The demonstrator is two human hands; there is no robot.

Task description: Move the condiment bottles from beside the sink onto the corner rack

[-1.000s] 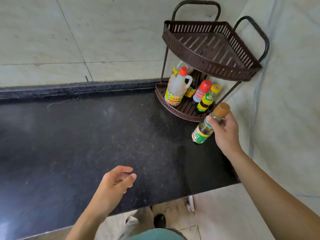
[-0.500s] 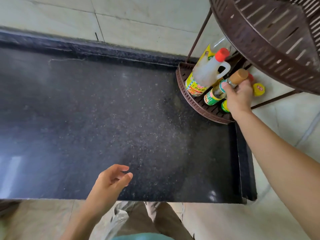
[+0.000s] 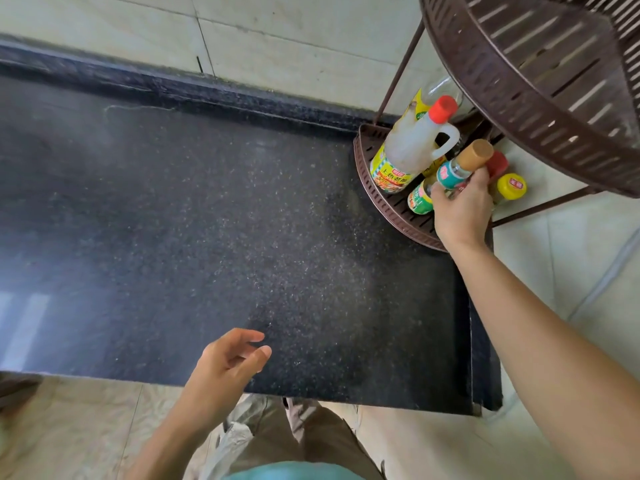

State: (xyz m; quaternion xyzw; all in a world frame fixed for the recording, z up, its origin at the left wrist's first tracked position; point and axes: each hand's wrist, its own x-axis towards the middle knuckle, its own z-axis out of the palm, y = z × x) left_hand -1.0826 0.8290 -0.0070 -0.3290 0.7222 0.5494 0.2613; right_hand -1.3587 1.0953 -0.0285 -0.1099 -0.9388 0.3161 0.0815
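in the head view, the right hand (image 3: pixel 462 211) grips a small glass condiment bottle (image 3: pixel 450 176) around its middle, with fingers curled on it. this bottle has a round tan cap, a teal band on the neck and a green label near the base. it is tilted, the cap pointing up and to the right, and its base is over the lower shelf (image 3: pixel 388 206) of the corner rack; i cannot tell if the base touches the shelf. the rack is brown, with slotted walls and thin metal legs, and its upper shelf (image 3: pixel 519 98) is curved at the front. on the lower shelf stands a large plastic jug bottle (image 3: pixel 412 147) with a red cap, a handle and a yellow label, just beside the held bottle. behind the hand there are a red cap (image 3: pixel 497 163) and a yellow cap (image 3: pixel 512 186). the left hand (image 3: pixel 225 368) hovers over the front edge of the black speckled stone countertop (image 3: pixel 207 220), fingers loosely bent and holding nothing. the wall (image 3: pixel 277 36) is of pale glossy tiles.
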